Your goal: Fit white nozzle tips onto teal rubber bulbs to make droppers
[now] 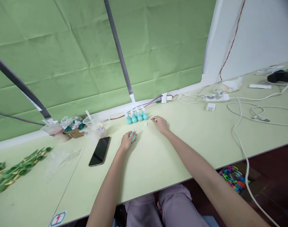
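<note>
My left hand [127, 140] is closed around a small turquoise bottle [133, 136] just above the table, its lower part hidden by my fingers. To the right, my right hand [160, 124] rests low over the table with thumb and fingertips pinched together; what they hold, if anything, is too small to make out. Close to those fingertips lie a little white cap-like piece [146, 124] and some tiny white bits. Behind both hands, several round turquoise bottles [139, 117] with white pump-like tops stand upright in a row.
Left of my left hand lies a black phone [100, 151]. Plastic cups [96, 126] and an open cardboard box [77, 132] stand farther back. Green plastic parts [23, 167] spread at far left. A power strip [216, 97] and white cables [240, 116] occupy the right.
</note>
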Action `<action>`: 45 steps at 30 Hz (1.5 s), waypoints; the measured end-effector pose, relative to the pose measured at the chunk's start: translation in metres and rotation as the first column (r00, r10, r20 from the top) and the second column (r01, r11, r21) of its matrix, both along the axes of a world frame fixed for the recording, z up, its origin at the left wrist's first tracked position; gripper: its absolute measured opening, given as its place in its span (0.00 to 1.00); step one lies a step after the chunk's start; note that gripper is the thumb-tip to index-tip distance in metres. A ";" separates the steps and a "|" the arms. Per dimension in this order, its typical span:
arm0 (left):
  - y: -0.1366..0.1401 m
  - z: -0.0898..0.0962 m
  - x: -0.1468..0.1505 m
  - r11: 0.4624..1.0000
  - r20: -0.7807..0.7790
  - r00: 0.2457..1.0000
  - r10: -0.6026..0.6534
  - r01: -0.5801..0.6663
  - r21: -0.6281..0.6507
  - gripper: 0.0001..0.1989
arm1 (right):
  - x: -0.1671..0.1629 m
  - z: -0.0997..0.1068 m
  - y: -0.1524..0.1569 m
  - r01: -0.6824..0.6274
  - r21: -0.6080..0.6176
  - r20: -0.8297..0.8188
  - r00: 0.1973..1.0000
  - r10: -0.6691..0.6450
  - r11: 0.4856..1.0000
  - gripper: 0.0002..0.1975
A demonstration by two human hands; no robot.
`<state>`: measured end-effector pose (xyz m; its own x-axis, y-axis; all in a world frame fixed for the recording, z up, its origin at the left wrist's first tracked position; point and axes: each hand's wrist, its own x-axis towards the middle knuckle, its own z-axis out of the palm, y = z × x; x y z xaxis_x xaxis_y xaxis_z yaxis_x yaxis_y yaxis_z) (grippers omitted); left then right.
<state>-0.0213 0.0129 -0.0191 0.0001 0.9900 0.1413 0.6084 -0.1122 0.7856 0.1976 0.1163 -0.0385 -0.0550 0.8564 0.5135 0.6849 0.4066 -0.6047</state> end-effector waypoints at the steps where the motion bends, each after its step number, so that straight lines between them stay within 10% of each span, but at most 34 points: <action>1: 0.000 0.000 0.000 1.000 -0.013 1.000 -0.002 0.002 0.005 0.24 | -0.001 0.001 -0.002 -0.027 0.013 -0.001 1.000 0.027 1.000 0.09; 8: -0.003 0.002 0.009 0.992 -0.222 0.975 0.016 0.012 0.126 0.21 | -0.021 0.020 -0.020 -0.342 0.068 -0.020 0.939 0.344 0.937 0.12; 17: -0.016 0.016 0.026 0.959 -0.480 0.858 0.181 -0.046 0.279 0.17 | -0.039 0.034 -0.034 -0.672 -0.276 -0.406 0.729 0.551 0.687 0.12; 29: -0.015 0.027 0.040 0.958 -0.652 0.702 0.286 -0.214 0.189 0.24 | -0.043 0.050 -0.046 -0.493 -0.002 -0.155 0.859 0.487 0.870 0.05; 41: -0.018 0.060 0.061 0.935 -0.645 0.683 0.344 -0.189 0.299 0.23 | -0.023 0.088 -0.051 -0.469 0.082 -0.310 0.827 0.470 0.879 0.06; 45: -0.023 0.053 0.044 0.929 -0.683 0.653 0.328 -0.089 0.360 0.24 | -0.034 0.083 -0.051 -0.667 -0.084 -0.444 0.691 0.571 0.741 0.15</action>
